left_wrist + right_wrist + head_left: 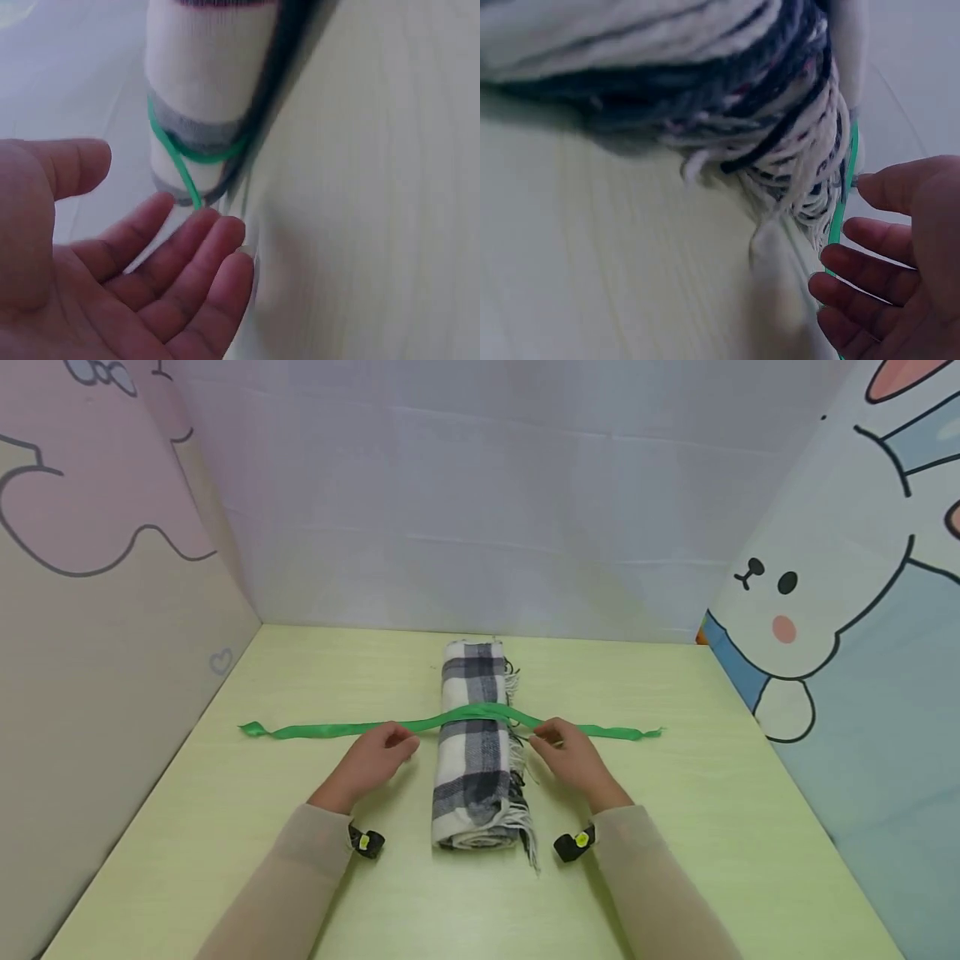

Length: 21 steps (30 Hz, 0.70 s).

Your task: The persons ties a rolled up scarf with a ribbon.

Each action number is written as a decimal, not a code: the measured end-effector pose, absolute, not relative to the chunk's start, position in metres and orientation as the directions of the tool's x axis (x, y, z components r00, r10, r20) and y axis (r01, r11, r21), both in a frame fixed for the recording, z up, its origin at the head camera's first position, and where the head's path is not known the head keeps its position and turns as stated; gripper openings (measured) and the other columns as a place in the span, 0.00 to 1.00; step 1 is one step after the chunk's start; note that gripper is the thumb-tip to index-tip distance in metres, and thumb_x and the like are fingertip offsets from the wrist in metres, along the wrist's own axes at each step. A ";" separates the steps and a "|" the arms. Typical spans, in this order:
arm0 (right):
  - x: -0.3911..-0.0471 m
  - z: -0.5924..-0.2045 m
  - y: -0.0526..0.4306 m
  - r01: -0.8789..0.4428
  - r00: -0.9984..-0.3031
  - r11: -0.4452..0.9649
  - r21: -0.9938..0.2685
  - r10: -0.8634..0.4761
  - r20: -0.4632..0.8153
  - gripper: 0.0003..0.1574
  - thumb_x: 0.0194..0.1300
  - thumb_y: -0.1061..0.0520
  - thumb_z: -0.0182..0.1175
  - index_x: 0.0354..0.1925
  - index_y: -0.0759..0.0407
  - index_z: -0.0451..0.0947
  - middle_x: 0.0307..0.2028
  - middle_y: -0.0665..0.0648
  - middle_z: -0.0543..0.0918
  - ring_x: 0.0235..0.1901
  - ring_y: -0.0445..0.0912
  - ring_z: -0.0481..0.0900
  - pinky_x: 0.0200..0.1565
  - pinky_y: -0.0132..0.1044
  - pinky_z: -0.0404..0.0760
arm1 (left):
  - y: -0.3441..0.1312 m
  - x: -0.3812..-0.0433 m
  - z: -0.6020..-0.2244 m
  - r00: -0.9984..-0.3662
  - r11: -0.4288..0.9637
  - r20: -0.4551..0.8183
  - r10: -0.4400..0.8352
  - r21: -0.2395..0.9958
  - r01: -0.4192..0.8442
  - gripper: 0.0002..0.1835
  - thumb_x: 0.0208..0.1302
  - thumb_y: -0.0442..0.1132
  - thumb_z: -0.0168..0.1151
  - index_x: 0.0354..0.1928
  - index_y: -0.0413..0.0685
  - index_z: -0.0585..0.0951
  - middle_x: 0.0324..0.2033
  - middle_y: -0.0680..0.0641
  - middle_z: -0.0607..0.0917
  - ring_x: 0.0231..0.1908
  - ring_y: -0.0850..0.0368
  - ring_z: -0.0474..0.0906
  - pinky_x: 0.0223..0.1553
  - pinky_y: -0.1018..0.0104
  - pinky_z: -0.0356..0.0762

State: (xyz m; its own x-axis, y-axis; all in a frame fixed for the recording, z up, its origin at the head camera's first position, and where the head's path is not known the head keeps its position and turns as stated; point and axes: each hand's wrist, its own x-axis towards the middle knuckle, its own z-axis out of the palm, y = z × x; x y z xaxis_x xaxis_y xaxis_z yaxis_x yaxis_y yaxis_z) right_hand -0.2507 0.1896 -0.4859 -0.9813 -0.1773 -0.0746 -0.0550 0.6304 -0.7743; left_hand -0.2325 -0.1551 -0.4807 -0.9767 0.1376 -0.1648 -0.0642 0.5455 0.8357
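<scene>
Rolled scarf, a grey, white and dark check, lies on the pale table, its length running away from the person. It looks light and soft, a woven cloth that should give under pressure and not break; its folds seem more likely to loosen than slip. The firmest hold is probably around its middle, palms on both sides, since lifting by one end might let the coil slide apart.

Across the middle of the roll goes the green ribbon, its tails stretched out left and right of it. It looks thin, limp and rather slick, so a pinch on each tail close to the roll would likely serve best; no knot shows.

Left of the roll, the left hand is loosely bent, thumb well apart from the fingers, gripping nothing. Right of the roll, the right hand is relaxed too, the ribbon passing behind its fingers; whether either touches it, I cannot tell.

Along the roll's right edge, fringe hangs in loose strands, easily snagged and a poor handhold.
</scene>
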 end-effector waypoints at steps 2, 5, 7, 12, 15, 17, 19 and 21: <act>-0.249 -0.487 0.184 -0.025 -0.981 0.595 -0.804 -0.167 -0.094 0.23 0.79 0.44 0.57 0.62 0.56 0.78 0.55 0.56 0.82 0.56 0.54 0.79 0.54 0.55 0.79 | -0.148 -0.232 -0.482 -0.972 0.473 -0.205 0.114 0.872 -0.128 0.19 0.79 0.50 0.55 0.56 0.43 0.80 0.45 0.44 0.85 0.43 0.51 0.81 0.43 0.56 0.80; -0.248 -0.487 0.173 0.062 -0.977 0.471 -0.880 -0.151 -0.150 0.25 0.79 0.45 0.57 0.64 0.58 0.78 0.58 0.58 0.82 0.56 0.55 0.80 0.56 0.53 0.79 | -0.137 -0.230 -0.485 -0.961 0.266 -0.258 0.099 0.938 -0.224 0.22 0.81 0.47 0.54 0.60 0.34 0.78 0.49 0.38 0.84 0.47 0.49 0.84 0.49 0.57 0.83; -0.247 -0.487 0.166 0.140 -0.970 0.327 -0.935 -0.143 -0.196 0.28 0.79 0.47 0.57 0.67 0.62 0.75 0.61 0.62 0.80 0.59 0.56 0.79 0.60 0.51 0.78 | -0.132 -0.228 -0.488 -0.952 0.079 -0.286 0.114 0.957 -0.278 0.24 0.82 0.45 0.52 0.65 0.29 0.73 0.55 0.33 0.82 0.53 0.46 0.83 0.55 0.58 0.82; -0.246 -0.485 0.147 0.312 -0.942 -0.067 -0.948 -0.150 -0.300 0.36 0.80 0.51 0.53 0.75 0.72 0.60 0.74 0.70 0.63 0.74 0.62 0.62 0.72 0.52 0.64 | -0.126 -0.226 -0.489 -0.925 -0.381 -0.340 0.170 0.843 -0.380 0.30 0.84 0.42 0.46 0.75 0.26 0.59 0.70 0.27 0.67 0.70 0.38 0.67 0.67 0.53 0.70; -0.247 -0.486 0.140 0.356 -0.933 -0.234 -0.905 -0.140 -0.331 0.37 0.82 0.55 0.49 0.77 0.74 0.53 0.78 0.72 0.52 0.78 0.64 0.49 0.75 0.55 0.52 | -0.122 -0.228 -0.491 -0.910 -0.560 -0.358 0.208 0.719 -0.411 0.34 0.84 0.44 0.43 0.78 0.26 0.49 0.76 0.26 0.54 0.76 0.36 0.54 0.73 0.50 0.60; -0.249 -0.486 0.137 0.362 -0.932 -0.325 -0.874 -0.102 -0.348 0.36 0.82 0.56 0.47 0.77 0.74 0.52 0.78 0.73 0.51 0.78 0.63 0.45 0.76 0.54 0.48 | -0.119 -0.229 -0.493 -0.905 -0.619 -0.357 0.231 0.664 -0.420 0.36 0.85 0.46 0.40 0.79 0.28 0.44 0.78 0.27 0.47 0.78 0.36 0.47 0.75 0.50 0.53; -0.251 -0.485 0.135 0.352 -0.931 -0.404 -0.844 -0.054 -0.362 0.35 0.82 0.58 0.45 0.77 0.74 0.52 0.78 0.72 0.52 0.79 0.62 0.46 0.77 0.53 0.47 | -0.115 -0.232 -0.495 -0.903 -0.666 -0.355 0.243 0.616 -0.421 0.37 0.85 0.47 0.37 0.80 0.30 0.40 0.79 0.29 0.43 0.79 0.38 0.43 0.76 0.51 0.50; -0.254 -0.484 0.134 0.341 -0.921 -0.494 -0.800 -0.006 -0.389 0.35 0.82 0.58 0.46 0.78 0.72 0.51 0.77 0.71 0.53 0.79 0.60 0.48 0.77 0.50 0.47 | -0.111 -0.235 -0.498 -0.906 -0.714 -0.351 0.238 0.568 -0.408 0.37 0.85 0.48 0.36 0.80 0.32 0.38 0.80 0.31 0.41 0.79 0.39 0.40 0.77 0.52 0.49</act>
